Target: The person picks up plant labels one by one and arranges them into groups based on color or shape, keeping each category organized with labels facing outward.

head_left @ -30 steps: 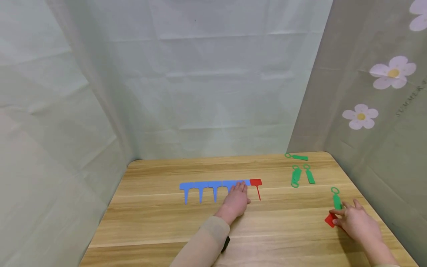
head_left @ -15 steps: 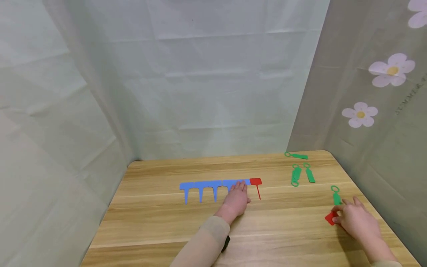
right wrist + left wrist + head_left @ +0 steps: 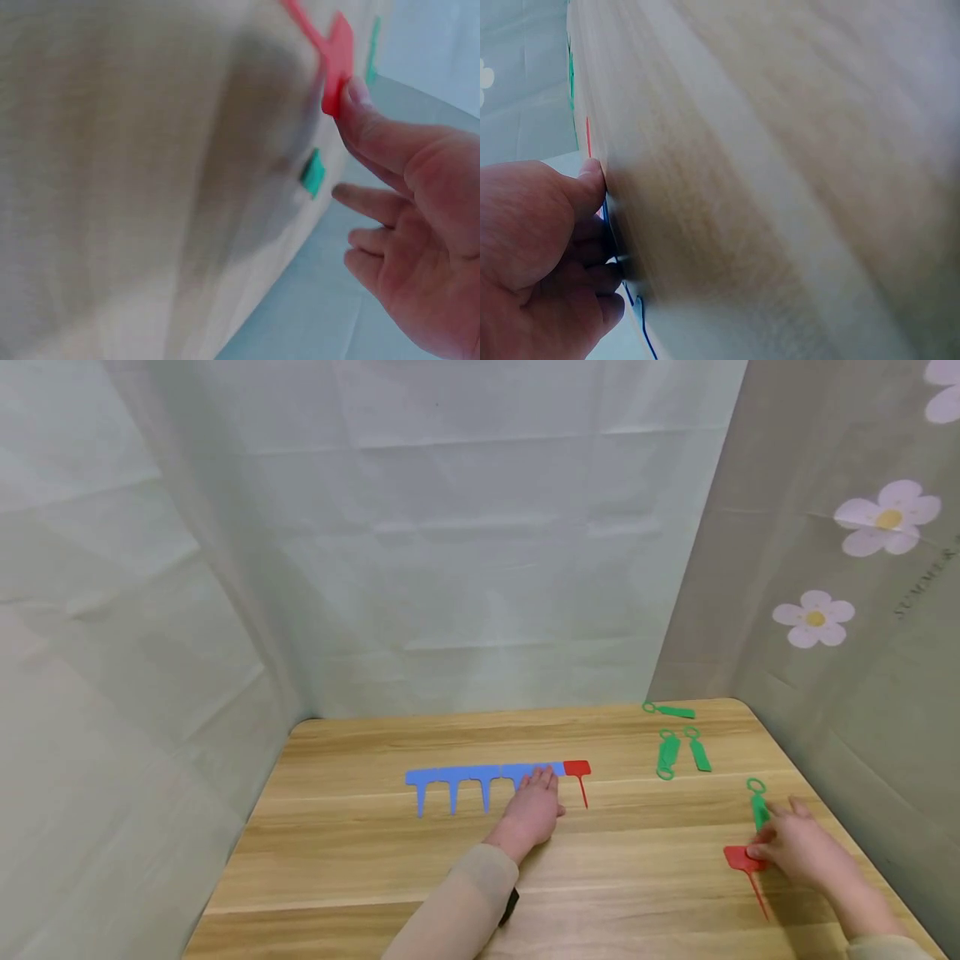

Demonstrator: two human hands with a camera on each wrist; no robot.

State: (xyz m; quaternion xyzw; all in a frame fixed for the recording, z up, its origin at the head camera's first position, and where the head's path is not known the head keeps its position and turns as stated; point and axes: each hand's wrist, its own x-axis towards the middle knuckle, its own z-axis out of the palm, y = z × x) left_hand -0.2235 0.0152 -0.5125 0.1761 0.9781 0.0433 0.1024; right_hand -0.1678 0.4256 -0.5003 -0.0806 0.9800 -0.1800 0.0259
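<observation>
Blue T-shaped plant labels (image 3: 453, 774) lie side by side in a row, their stems toward the person. My left hand (image 3: 531, 810) rests on the right part of that row with fingers extended, covering some of it. At the row's right end lies a red T-shaped plant label (image 3: 577, 767). Over at the right, my right hand (image 3: 806, 852) pinches another red plant label (image 3: 339, 64) by its head between thumb and forefinger, its thin stem slanting toward the person. Just beyond that hand is a green ring-ended tag (image 3: 758, 806), partly hidden by the fingers.
More green ring-ended tags (image 3: 698, 752) lie at the back right of the wooden table (image 3: 360, 868), two of them overlapping. Grey-white cloth (image 3: 487, 568) hangs behind and at both sides, close to the table's edges. A flower print marks the right side.
In the right hand, the red plant label has turned, so its stem now shows, pointing toward the person. The left hand has stayed in place on the blue labels.
</observation>
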